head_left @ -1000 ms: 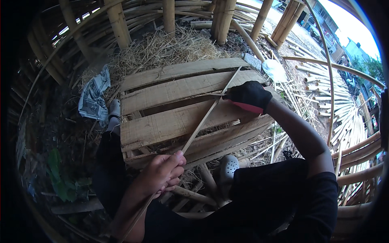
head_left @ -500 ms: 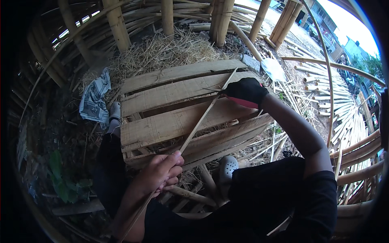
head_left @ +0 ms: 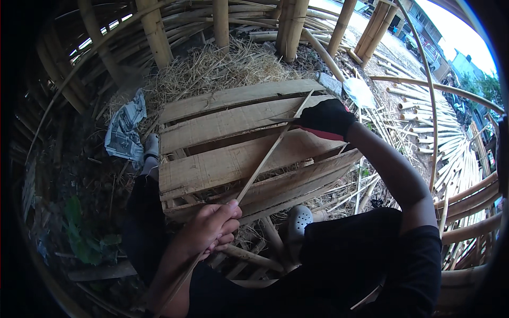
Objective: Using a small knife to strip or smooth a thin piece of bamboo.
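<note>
A long, thin bamboo strip (head_left: 264, 161) slants across the wooden crate (head_left: 212, 164), from its far right side down past my left forearm. My bare left hand (head_left: 212, 228) is closed around the strip at the crate's near edge. In a black and red glove, my right hand (head_left: 326, 119) is closed on a knife over the crate's right part. The knife blade (head_left: 281, 120) points left out of the fist and lies at the strip; its handle is hidden in the glove. Beyond the blade, the strip's far end shows beside the gloved fingers.
Dry straw shavings (head_left: 222, 69) are heaped behind the crate, near upright bamboo posts (head_left: 289, 32). Crumpled newspaper (head_left: 124, 130) lies at the left. Several cut bamboo poles (head_left: 419, 116) are laid out at the right. A grey clog (head_left: 300, 222) is below the crate's near side.
My right hand has shifted slightly right and the blade shows more plainly from the side. My left hand keeps its grip on the strip, nearly unmoved.
</note>
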A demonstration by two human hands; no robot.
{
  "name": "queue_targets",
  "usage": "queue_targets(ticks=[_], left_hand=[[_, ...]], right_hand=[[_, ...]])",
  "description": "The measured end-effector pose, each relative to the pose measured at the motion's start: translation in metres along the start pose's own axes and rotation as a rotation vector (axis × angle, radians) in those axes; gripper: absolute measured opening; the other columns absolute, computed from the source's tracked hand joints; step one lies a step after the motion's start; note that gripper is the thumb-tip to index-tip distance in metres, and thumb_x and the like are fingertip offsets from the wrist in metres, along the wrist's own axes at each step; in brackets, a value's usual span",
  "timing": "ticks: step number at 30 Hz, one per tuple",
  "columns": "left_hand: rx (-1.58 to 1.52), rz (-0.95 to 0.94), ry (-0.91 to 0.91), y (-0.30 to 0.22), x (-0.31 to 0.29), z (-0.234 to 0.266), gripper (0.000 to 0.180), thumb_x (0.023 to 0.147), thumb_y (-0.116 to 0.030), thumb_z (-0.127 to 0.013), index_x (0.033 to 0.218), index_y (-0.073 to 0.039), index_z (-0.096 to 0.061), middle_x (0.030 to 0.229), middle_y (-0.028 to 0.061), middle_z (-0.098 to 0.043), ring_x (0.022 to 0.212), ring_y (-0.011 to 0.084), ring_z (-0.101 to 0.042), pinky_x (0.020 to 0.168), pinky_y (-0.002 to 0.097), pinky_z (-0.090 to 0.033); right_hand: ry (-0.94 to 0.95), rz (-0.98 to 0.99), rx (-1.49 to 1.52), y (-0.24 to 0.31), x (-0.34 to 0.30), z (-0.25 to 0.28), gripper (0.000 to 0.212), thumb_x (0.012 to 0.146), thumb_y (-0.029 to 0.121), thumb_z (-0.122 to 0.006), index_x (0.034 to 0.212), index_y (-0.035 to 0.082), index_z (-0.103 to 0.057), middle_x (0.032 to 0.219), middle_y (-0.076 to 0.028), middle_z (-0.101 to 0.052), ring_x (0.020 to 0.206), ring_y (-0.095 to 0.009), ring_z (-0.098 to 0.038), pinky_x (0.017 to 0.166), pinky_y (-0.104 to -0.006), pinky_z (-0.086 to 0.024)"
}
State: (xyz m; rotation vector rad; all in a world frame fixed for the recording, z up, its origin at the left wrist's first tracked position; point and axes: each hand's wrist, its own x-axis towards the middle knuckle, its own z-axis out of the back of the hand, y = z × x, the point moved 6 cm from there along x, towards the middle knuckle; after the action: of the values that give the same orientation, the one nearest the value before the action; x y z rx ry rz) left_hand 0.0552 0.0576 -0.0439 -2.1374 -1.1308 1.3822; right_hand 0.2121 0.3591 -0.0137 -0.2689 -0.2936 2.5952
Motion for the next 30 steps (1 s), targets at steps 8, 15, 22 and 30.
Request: queue_targets(ticks=[8, 15, 22, 30], left_hand=[[0.067, -0.026, -0.049, 0.003, 0.0, 0.001, 0.031, 0.105, -0.037, -0.043, 0.09, -0.01, -0.048, 0.053, -0.0082, -0.033, 0.037, -0.0003, -0.025, 0.035, 0.0169, -0.021], [0.027, -0.009, -0.044, 0.002, -0.002, 0.002, 0.032, 0.105, -0.037, -0.044, 0.09, -0.01, -0.048, 0.053, -0.0079, -0.034, 0.037, -0.0001, -0.025, 0.035, 0.0167, -0.021], [0.034, -0.006, -0.013, 0.001, 0.002, -0.005, 0.032, 0.105, -0.038, -0.045, 0.09, -0.01, -0.048, 0.053, -0.0077, -0.034, 0.037, -0.0003, -0.026, 0.034, 0.0166, -0.022], [0.038, -0.001, -0.012, 0.003, -0.001, -0.001, 0.033, 0.104, -0.04, -0.045, 0.09, -0.01, -0.048, 0.053, -0.0076, -0.034, 0.037, -0.0001, -0.027, 0.034, 0.0166, -0.022]], right_hand=[[-0.077, 0.027, 0.094, -0.014, -0.002, 0.0, 0.034, 0.098, 0.044, -0.05, 0.099, 0.022, -0.075, 0.094, -0.004, -0.072, 0.092, -0.024, -0.068, 0.083, -0.0379, -0.054], [0.07, -0.097, -0.014, -0.037, 0.004, 0.0, 0.029, 0.098, 0.037, -0.051, 0.118, 0.024, -0.068, 0.103, -0.005, -0.07, 0.094, -0.026, -0.068, 0.08, -0.0369, -0.054], [-0.021, -0.28, 0.087, -0.106, 0.003, -0.016, 0.052, 0.098, 0.058, -0.04, 0.11, 0.019, -0.072, 0.104, -0.009, -0.072, 0.089, -0.03, -0.069, 0.08, -0.04, -0.053], [-0.004, -0.42, 0.064, -0.094, -0.004, -0.011, 0.059, 0.095, 0.064, -0.043, 0.103, 0.015, -0.075, 0.091, -0.008, -0.074, 0.082, -0.025, -0.071, 0.076, -0.0381, -0.055]])
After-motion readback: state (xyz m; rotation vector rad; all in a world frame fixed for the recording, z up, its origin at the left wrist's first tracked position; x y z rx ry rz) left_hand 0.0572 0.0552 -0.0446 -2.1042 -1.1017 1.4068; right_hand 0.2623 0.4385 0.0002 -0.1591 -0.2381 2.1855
